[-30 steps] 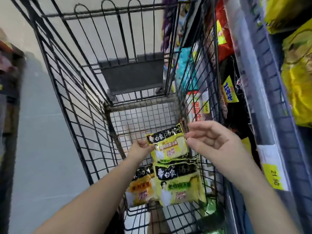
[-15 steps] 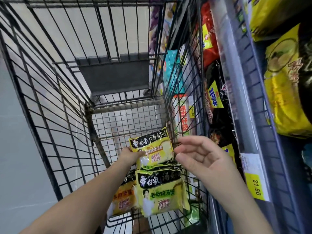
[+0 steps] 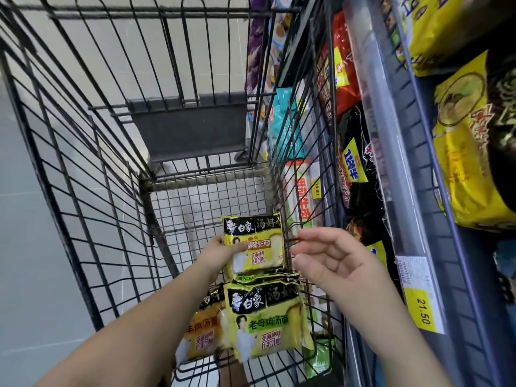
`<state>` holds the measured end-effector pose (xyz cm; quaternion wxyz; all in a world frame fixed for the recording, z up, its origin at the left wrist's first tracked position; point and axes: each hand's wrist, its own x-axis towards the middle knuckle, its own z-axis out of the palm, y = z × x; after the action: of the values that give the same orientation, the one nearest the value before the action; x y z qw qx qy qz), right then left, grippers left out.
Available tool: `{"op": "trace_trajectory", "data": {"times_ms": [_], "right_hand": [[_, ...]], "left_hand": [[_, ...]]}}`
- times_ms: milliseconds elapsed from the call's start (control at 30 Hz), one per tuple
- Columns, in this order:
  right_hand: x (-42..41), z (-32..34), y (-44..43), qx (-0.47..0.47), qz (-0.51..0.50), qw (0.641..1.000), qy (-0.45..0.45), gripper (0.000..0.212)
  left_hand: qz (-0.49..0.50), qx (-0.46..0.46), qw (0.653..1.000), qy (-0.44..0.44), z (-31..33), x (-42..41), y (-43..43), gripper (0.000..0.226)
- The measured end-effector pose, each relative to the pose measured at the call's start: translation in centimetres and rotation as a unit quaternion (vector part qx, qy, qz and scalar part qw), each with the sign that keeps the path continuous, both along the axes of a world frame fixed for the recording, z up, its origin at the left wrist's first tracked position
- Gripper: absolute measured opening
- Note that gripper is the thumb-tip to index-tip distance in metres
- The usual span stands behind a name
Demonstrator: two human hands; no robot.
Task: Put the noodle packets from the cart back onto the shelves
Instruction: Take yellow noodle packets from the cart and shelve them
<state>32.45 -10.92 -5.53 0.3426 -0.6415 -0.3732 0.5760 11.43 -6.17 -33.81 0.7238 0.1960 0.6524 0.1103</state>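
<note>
Beside the shelves (image 3: 391,152), low in the cart (image 3: 83,169), the left hand (image 3: 220,254) held one packet (image 3: 254,247) by its edge, the right hand (image 3: 329,263) hovered open and empty, and that thin grip could have dropped it or snagged it on the wire.

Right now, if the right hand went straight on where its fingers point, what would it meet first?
Probably the upper noodle packet gripped by the left hand: the right hand points its open fingers left at that packet's right edge, though depth is unclear.
</note>
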Motion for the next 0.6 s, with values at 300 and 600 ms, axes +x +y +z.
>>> {"op": "trace_trajectory", "data": {"times_ms": [300, 600], "right_hand": [[-1.0, -0.6, 0.9, -0.021, -0.011, 1.000, -0.012, 0.039], [-2.2, -5.4, 2.6, -0.071, -0.006, 0.996, -0.050, 0.037]], "left_hand": [[0.045, 0.074, 0.996, 0.012, 12.2, -2.6, 3.5, 0.038], [0.055, 0.184, 0.981, -0.005, 24.8, -7.7, 5.6, 0.034]]}}
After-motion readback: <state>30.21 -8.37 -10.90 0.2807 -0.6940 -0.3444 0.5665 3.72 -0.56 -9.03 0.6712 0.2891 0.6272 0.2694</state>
